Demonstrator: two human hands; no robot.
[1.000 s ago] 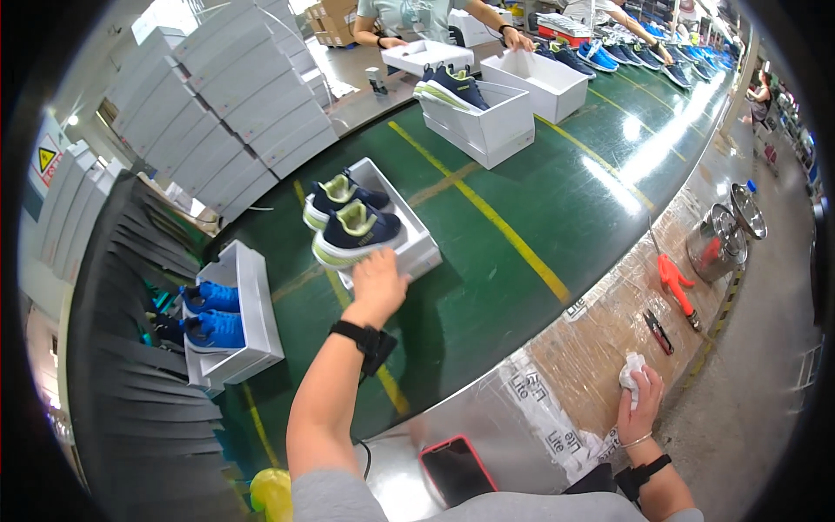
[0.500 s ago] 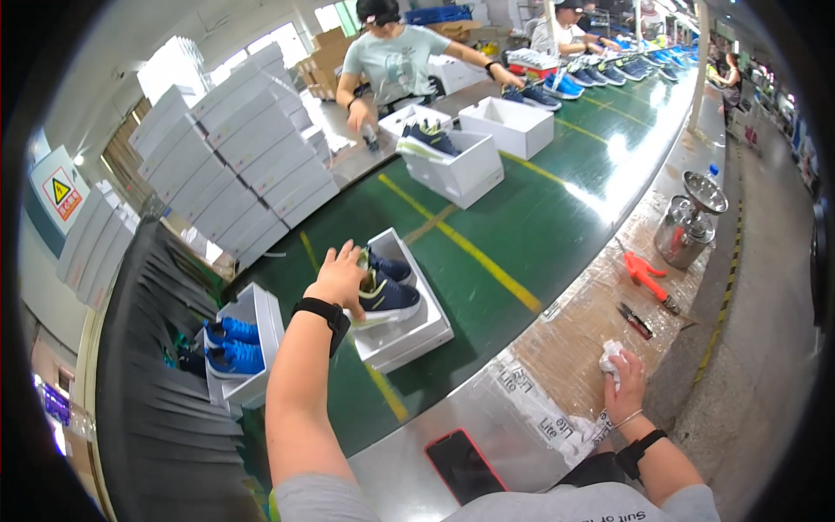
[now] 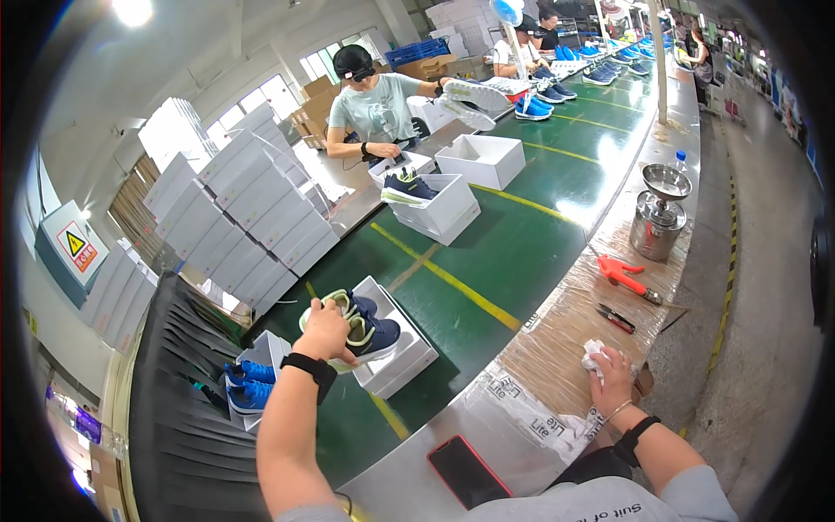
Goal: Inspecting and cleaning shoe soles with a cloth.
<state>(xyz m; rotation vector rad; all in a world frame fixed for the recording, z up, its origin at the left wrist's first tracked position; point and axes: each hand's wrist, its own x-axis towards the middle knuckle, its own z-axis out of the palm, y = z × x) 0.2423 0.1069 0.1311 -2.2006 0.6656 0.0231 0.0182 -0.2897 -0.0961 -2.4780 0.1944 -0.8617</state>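
Grey floor w/ striped tape, R of green conveyor, past side bench. Bright windows beyond conveyor, ceiling lamp up L of it; far-R bg too blurred to ID.

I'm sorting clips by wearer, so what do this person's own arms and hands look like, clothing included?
Short grey sleeves leave both forearms bare. The left hand and right hand wear no gloves. Each wrist has a black strap; the right wrist also has a thin, pale bracelet.
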